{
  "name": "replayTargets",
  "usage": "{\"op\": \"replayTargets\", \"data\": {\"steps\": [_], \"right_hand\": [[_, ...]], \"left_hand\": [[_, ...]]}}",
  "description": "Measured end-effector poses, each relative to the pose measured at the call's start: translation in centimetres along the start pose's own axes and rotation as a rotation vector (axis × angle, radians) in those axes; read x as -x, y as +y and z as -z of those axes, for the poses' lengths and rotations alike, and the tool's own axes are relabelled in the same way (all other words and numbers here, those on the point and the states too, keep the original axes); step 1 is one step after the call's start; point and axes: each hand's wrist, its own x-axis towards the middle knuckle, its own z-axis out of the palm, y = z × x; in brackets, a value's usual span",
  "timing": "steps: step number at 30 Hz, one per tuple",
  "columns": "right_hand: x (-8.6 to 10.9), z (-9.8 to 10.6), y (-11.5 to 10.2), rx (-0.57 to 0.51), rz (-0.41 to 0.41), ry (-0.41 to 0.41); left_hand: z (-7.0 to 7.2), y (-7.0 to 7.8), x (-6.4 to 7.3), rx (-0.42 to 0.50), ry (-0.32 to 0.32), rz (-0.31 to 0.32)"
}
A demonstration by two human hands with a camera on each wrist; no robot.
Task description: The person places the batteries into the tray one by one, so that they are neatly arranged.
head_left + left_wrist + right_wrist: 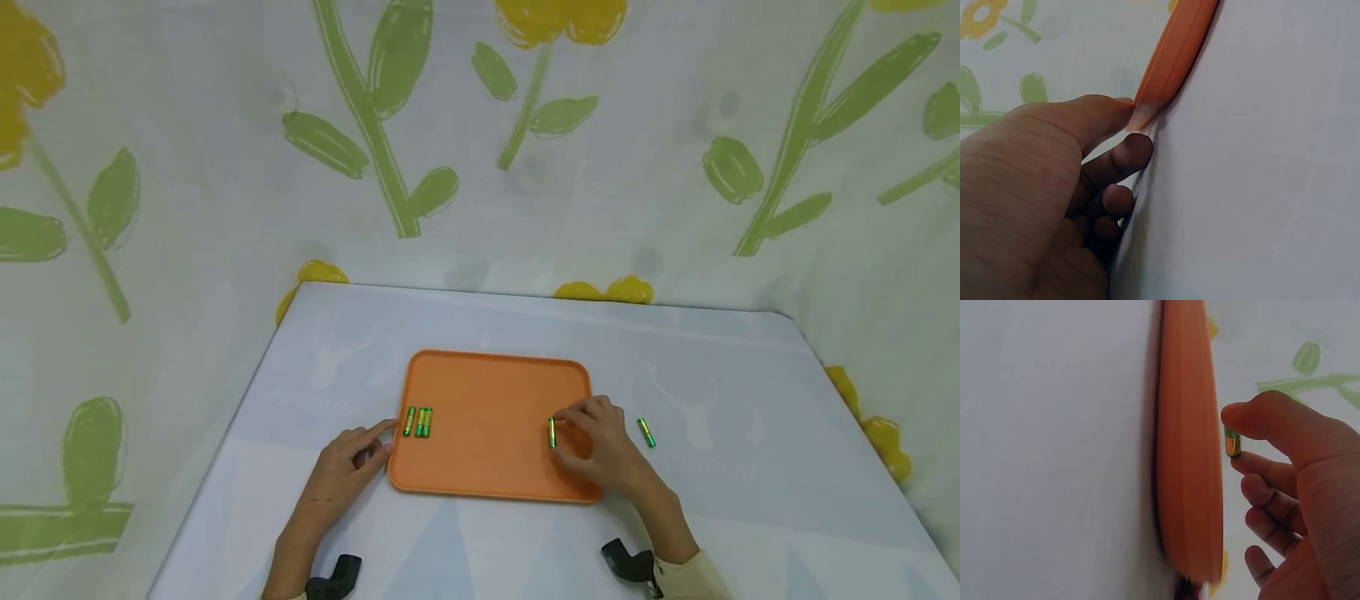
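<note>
Between thumb and index finger, my right hand [606, 443] pinches a green and gold battery [552, 433] over the right part of an orange tray [487, 462]. The right wrist view shows the battery [1233, 444] held at its ends, with the other fingers loosely bent. My left hand [341, 467] is at the tray's left edge, its thumb and index fingertips against the outside of the rim [1169, 62]. Inside the tray, near that edge, lie a single battery [409, 422] and a close pair of batteries [423, 422], all lengthwise.
Another green battery [647, 432] lies tilted on the white tablecloth [720, 500], right of the tray and my right hand. A cloth wall [600, 208] printed with leaves and yellow flowers rises behind the table. Black wrist mounts [628, 563] sit below both hands.
</note>
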Motion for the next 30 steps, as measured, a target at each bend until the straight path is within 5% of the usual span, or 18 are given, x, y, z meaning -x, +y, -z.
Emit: {"op": "replayTargets", "data": {"steps": [30], "right_hand": [[-3.2,-3.4,-3.5,-0.014,0.031,0.002]], "left_hand": [[-0.3,-0.5,-0.1,-0.025,0.009,-0.005]]}}
